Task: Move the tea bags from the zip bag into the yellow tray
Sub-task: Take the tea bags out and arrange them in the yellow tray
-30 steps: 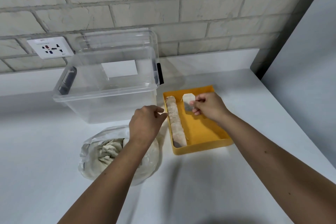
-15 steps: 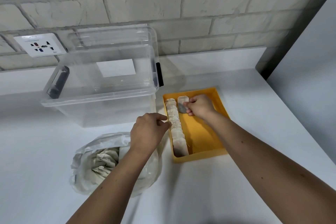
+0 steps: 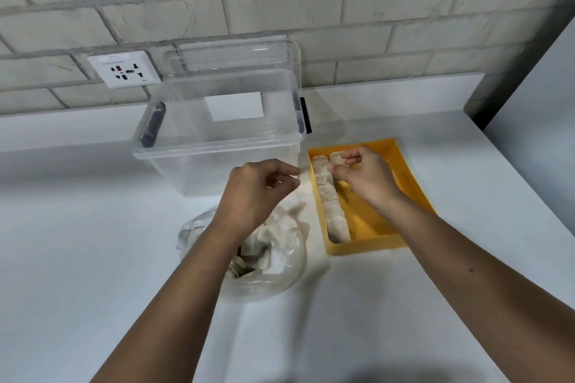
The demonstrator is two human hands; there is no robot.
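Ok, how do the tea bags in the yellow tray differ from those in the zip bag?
The row of tea bags in the yellow tray stands packed neatly along its left wall; the heap of tea bags in the zip bag lies jumbled. The row sits uncovered; the heap shows through clear plastic. The right hand pinches a tea bag at the row's far end. Both look the same pale paper.

Two hands show, a left hand (image 3: 252, 193) and a right hand (image 3: 364, 179). One yellow tray (image 3: 364, 247), one zip bag (image 3: 289, 261), one clear storage box (image 3: 217, 171), one lid (image 3: 230, 62) and one wall socket (image 3: 124, 69). One row of tea bags (image 3: 329, 199), too tightly packed to count, and one separate tea bag (image 3: 336, 157).
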